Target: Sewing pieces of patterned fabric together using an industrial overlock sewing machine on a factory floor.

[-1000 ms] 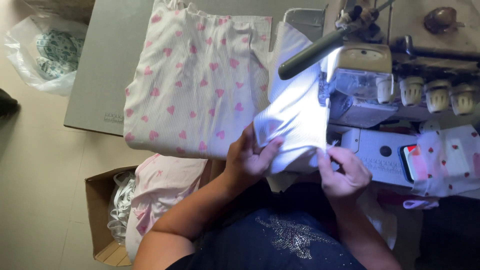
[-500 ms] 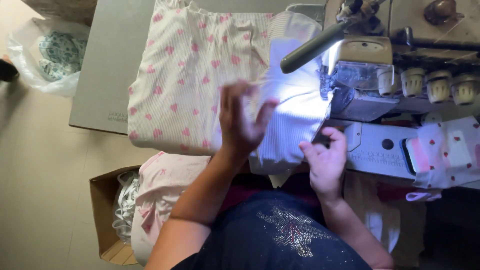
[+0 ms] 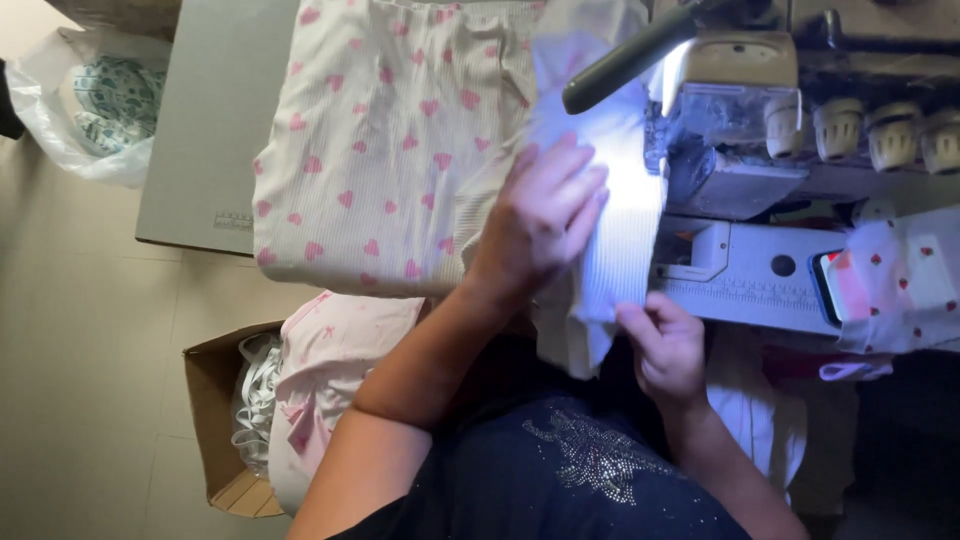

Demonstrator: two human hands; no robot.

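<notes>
The left hand [image 3: 545,215] lies flat on a white cloth [image 3: 610,250], with its fingers spread out and open. It presses on the cloth but does not grip it. The white cloth lies on the bench [image 3: 200,150], right in front of the sewing machine [image 3: 740,130], under the machine's bright light. The cloth's lower end hangs over the bench edge toward the person.

The right hand [image 3: 665,345] is below the sewing machine, at that hanging end of the white cloth. Its fingers are curled and pinch the cloth's edge.

To the left of the sewing machine, touching the white cloth, lies a pale cloth with pink hearts [image 3: 390,150]. It is spread on the bench.

To the right of the sewing machine sits a phone [image 3: 835,285] with a lit screen, partly covered by a small cloth with red dots [image 3: 910,280].

Far left of the sewing machine, down on the floor, is a cardboard box [image 3: 215,420] with white strips and pink cloth in it. A clear plastic bag [image 3: 80,100] also sits on the floor, well apart from the box.
</notes>
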